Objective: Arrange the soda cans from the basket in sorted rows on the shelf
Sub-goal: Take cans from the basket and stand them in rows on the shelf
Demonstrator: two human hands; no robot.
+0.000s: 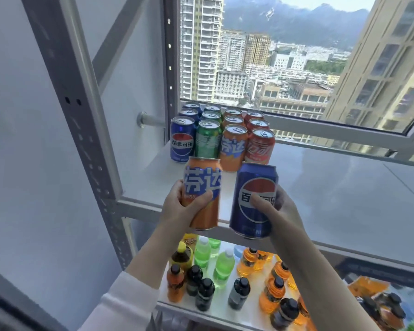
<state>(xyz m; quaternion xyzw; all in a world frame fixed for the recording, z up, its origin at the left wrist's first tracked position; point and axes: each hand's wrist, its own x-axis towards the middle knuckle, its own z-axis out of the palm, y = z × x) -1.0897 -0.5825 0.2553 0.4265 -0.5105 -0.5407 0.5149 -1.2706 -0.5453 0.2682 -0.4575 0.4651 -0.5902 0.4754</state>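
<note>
- The left hand [189,206] grasps an orange can [202,187], fingers wrapped round its lower half, thumb across the label; the can leans slightly left.
- The right hand [276,211] grasps a blue can [253,199], thumb across the round red, white and blue logo, fingers behind; the can tilts slightly right.
- Both cans are held in the air, side by side but apart, above the front edge of the white shelf [332,199].
- At the shelf's back-left corner stand twelve cans in four rows running front to back, each three deep: blue row [182,139], green row [208,139], orange row [233,146], red row [260,146], left to right.
- The rows stand close together, next to the window [285,56].
- The held orange can partly hides the lower front of the green and orange rows.
- On the lower shelf [225,306] stand bottles [224,266]: green, orange, dark-capped ones.
- A white sleeve [127,304] covers the left forearm.
- The basket is out of view.
</note>
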